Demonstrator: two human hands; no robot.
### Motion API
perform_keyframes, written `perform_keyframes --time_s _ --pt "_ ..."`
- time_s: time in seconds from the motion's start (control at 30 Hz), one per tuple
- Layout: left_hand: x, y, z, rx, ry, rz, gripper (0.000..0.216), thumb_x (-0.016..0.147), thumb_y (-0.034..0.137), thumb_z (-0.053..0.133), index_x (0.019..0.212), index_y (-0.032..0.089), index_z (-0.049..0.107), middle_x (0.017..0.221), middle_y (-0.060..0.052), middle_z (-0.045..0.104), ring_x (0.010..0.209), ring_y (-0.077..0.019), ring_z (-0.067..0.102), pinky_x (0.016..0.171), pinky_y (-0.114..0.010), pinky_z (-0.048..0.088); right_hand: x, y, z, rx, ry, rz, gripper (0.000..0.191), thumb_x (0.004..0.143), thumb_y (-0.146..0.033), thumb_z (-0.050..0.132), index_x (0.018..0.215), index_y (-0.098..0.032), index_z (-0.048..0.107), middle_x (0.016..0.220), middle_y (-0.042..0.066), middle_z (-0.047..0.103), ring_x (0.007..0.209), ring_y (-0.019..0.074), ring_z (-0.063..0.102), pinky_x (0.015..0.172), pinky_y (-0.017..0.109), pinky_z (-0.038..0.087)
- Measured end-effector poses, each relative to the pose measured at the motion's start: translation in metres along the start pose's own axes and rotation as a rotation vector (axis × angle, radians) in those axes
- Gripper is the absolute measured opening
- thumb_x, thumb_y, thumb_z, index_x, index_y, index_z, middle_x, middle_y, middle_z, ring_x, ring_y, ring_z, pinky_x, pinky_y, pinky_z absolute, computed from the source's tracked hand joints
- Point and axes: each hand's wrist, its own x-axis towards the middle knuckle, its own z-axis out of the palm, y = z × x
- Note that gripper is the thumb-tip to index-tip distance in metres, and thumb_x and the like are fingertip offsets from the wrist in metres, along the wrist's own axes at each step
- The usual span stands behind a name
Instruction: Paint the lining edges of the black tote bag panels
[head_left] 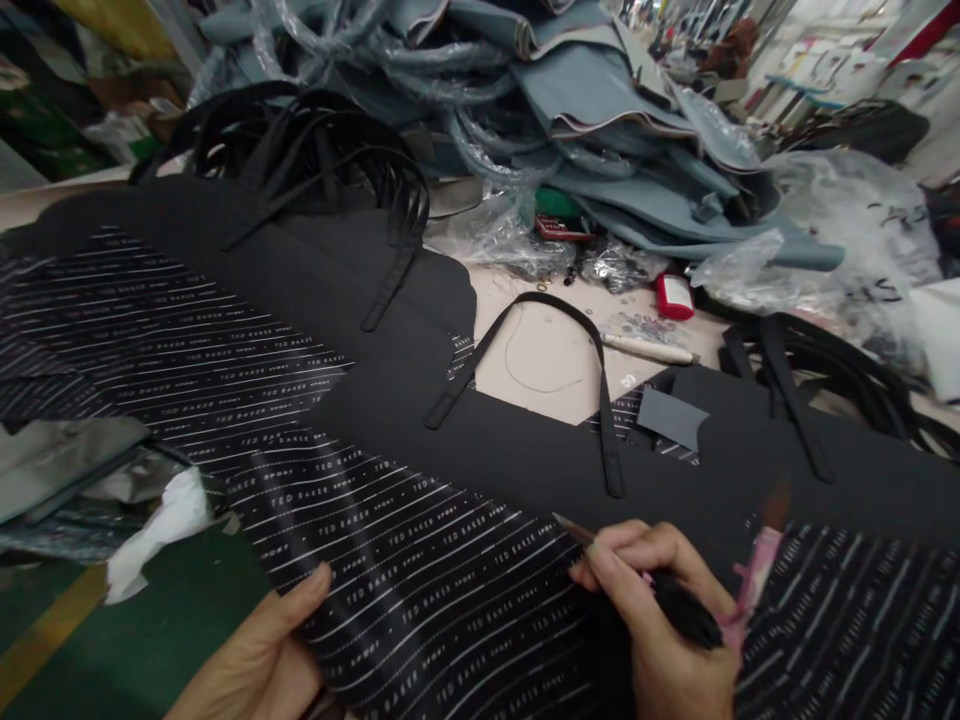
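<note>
My left hand [259,650] grips the left edge of a black striped lining cloth [420,580] printed with white lettering, thumb on top and fingers mostly hidden beneath. The cloth joins a plain black bag panel [517,440], to which a black strap handle [559,300] is fixed in an arch. In my right hand [660,620] is a pointed metal tool [574,528] with a black grip, its tip over the seam between cloth and panel. Its exact kind is unclear. A pink-handled tool [761,570] with a brown tip shows beside that hand.
More black panels with strap handles [315,150] pile up at the left. A blue-grey stack wrapped in plastic [600,110] fills the back. Near it are a red tape-measure-like case [675,297], a white pen-like tool [651,348], small metal rings and a grey card [673,417].
</note>
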Motion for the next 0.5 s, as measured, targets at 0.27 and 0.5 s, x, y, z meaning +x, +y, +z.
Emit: perform_keyframes --time_s 0.27,0.5 --pt "-0.011 -0.009 0.053 0.06 0.035 -0.098 0.033 0.076 0.018 0.08 0.108 0.014 0.072 0.113 -0.012 0.074 0.104 -0.0305 0.07 0.093 -0.044 0.059 0.002 0.023 0.013 -0.002 -0.024 0.022 0.022 0.089 -0.021 0.071 0.071 -0.021 0.057 0.069 -0.003 0.064 0.061 0.0117 0.062 0.062 0.023 0.051" --pt "-0.025 -0.006 0.078 0.146 -0.094 -0.09 0.055 0.074 0.022 0.082 0.126 0.02 0.066 0.122 -0.009 0.071 0.106 -0.0273 0.07 0.094 -0.036 0.058 0.003 0.022 0.011 0.011 -0.036 -0.007 0.021 0.089 -0.02 0.07 0.071 -0.021 0.058 0.069 -0.003 0.064 0.062 0.0128 0.062 0.061 0.024 0.05"
